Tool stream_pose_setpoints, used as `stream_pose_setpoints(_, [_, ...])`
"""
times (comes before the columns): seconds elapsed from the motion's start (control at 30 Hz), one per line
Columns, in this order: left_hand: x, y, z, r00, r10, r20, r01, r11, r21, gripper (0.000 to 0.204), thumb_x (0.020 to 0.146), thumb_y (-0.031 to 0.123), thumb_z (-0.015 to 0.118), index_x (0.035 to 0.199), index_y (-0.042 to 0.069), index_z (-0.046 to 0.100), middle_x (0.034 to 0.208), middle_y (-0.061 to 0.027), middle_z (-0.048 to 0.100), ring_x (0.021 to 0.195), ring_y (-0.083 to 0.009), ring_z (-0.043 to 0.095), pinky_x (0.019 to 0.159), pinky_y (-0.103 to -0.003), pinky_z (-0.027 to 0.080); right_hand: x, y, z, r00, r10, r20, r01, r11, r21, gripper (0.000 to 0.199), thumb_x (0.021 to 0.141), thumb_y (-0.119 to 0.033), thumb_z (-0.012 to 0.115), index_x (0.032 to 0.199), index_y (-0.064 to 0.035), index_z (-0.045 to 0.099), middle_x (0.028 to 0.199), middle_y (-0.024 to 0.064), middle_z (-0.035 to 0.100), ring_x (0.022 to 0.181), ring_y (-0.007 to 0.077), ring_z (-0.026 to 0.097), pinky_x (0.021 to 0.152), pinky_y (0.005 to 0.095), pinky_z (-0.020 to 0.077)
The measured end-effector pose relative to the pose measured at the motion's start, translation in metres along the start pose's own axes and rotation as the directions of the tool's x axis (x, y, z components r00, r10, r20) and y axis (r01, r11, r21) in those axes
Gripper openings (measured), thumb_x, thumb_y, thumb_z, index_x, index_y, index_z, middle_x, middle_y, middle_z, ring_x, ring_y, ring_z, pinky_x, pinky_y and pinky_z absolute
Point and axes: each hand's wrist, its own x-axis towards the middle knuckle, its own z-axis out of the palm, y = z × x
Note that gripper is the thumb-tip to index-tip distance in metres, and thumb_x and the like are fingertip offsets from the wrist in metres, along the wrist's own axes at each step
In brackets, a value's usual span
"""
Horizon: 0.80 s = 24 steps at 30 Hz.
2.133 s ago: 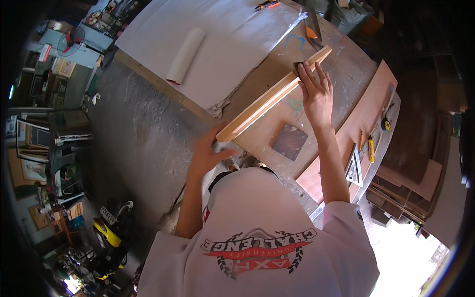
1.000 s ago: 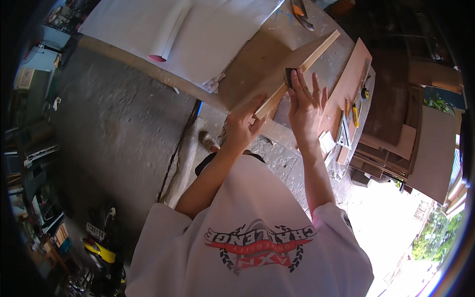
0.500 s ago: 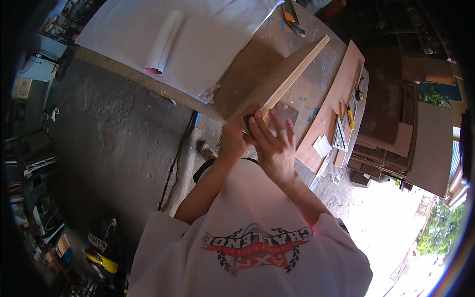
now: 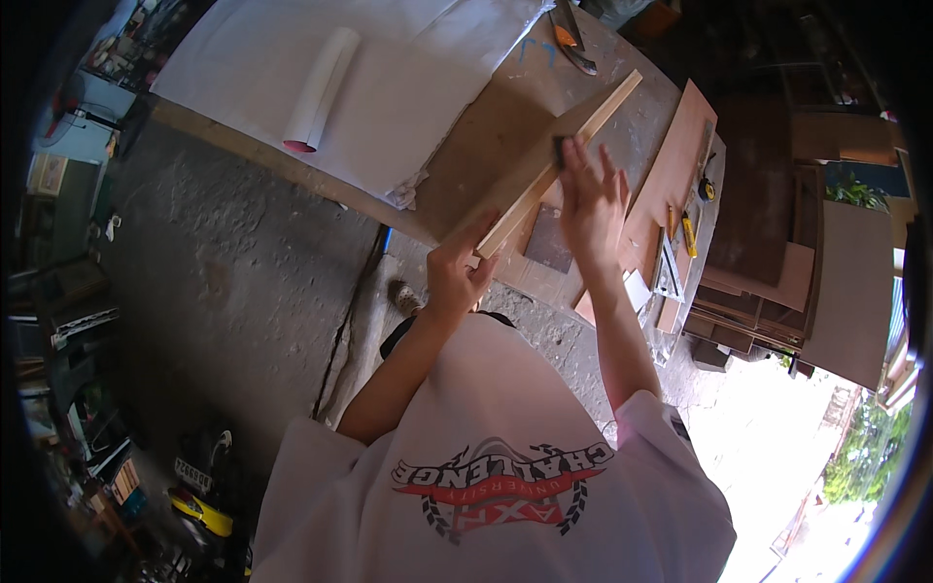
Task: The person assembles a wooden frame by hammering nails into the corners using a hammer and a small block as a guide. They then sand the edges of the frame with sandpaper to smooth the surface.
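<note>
A wooden board stands on its edge on the workbench, its pale narrow edge facing up and slanting away to the far right. My left hand grips the board's near end, fingers on one side and thumb on the other. About halfway along the top edge, my right hand presses a small dark sanding block against the wood with its fingertips. The other fingers of that hand are spread, and they partly hide the block. A flat brown square sheet lies on the bench beside the board.
White sheeting with a white roll covers the bench's left part. A hand saw lies at the back. To the right are a reddish plywood strip, a yellow cutter, a tape measure and a metal square.
My right hand has slid the sanding block away from me, from the board's near end to about mid-edge. My left hand stays at the near end.
</note>
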Motion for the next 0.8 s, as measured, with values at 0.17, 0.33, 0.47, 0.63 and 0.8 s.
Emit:
stream_pose_setpoints(0.17, [-0.002, -0.002, -0.002, 0.993, -0.113, 0.039, 0.112, 0.993, 0.029, 0.046, 0.09, 0.009, 0.077, 0.134, 0.0, 0.067, 0.117, -0.0199, 0.075, 0.096, -0.0332, 0.077, 0.076, -0.037, 0.063, -0.022, -0.02, -0.004, 0.989, -0.133, 0.065, 0.125, 0.985, 0.116, 0.048, 0.092, -0.016, 0.068, 0.141, -0.0149, 0.065, 0.148, -0.0003, 0.061, 0.139, 0.0328, 0.052, 0.116, 0.0576, 0.037])
stream_pose_setpoints(0.33, [-0.001, 0.004, -0.001, 0.994, -0.102, 0.03, 0.101, 0.994, 0.044, 0.045, 0.091, 0.01, 0.076, 0.134, 0.002, 0.067, 0.119, -0.0197, 0.075, 0.099, -0.032, 0.077, 0.076, -0.037, 0.062, 0.004, 0.021, 0.009, 1.0, -0.025, -0.003, 0.025, 0.998, -0.049, 0.047, 0.093, -0.016, 0.067, 0.14, -0.015, 0.066, 0.147, 0.0003, 0.061, 0.139, 0.0336, 0.051, 0.112, 0.0583, 0.0394])
stream_pose_setpoints(0.47, [0.003, 0.007, -0.003, 0.991, -0.131, 0.013, 0.131, 0.991, 0.041, 0.045, 0.09, 0.008, 0.076, 0.134, 0.004, 0.068, 0.123, -0.0177, 0.074, 0.101, -0.0308, 0.077, 0.077, -0.035, 0.062, 0.005, 0.007, 0.005, 0.999, -0.046, 0.012, 0.044, 0.994, 0.1, 0.048, 0.095, -0.007, 0.064, 0.142, -0.0147, 0.064, 0.142, 0.003, 0.065, 0.136, 0.033, 0.055, 0.114, 0.0562, 0.0377])
stream_pose_setpoints(0.63, [0.002, 0.006, -0.004, 0.99, -0.14, 0.018, 0.14, 0.99, 0.005, 0.045, 0.091, 0.007, 0.075, 0.134, 0.004, 0.068, 0.125, -0.0166, 0.074, 0.106, -0.0278, 0.076, 0.076, -0.034, 0.062, -0.016, -0.018, -0.01, 0.985, -0.161, 0.059, 0.144, 0.963, 0.228, 0.042, 0.092, -0.013, 0.066, 0.134, -0.0138, 0.069, 0.143, 0.0011, 0.064, 0.136, 0.0311, 0.055, 0.111, 0.0563, 0.0394])
stream_pose_setpoints(0.8, [-0.001, 0.004, -0.003, 0.984, -0.165, 0.063, 0.158, 0.982, 0.101, 0.045, 0.089, 0.009, 0.077, 0.133, 0.002, 0.068, 0.118, -0.0171, 0.076, 0.098, -0.0269, 0.078, 0.072, -0.033, 0.062, -0.01, -0.01, 0.001, 0.996, -0.083, 0.014, 0.082, 0.995, 0.064, 0.039, 0.095, -0.015, 0.066, 0.134, -0.0163, 0.07, 0.145, -0.0011, 0.064, 0.137, 0.033, 0.055, 0.113, 0.0562, 0.039])
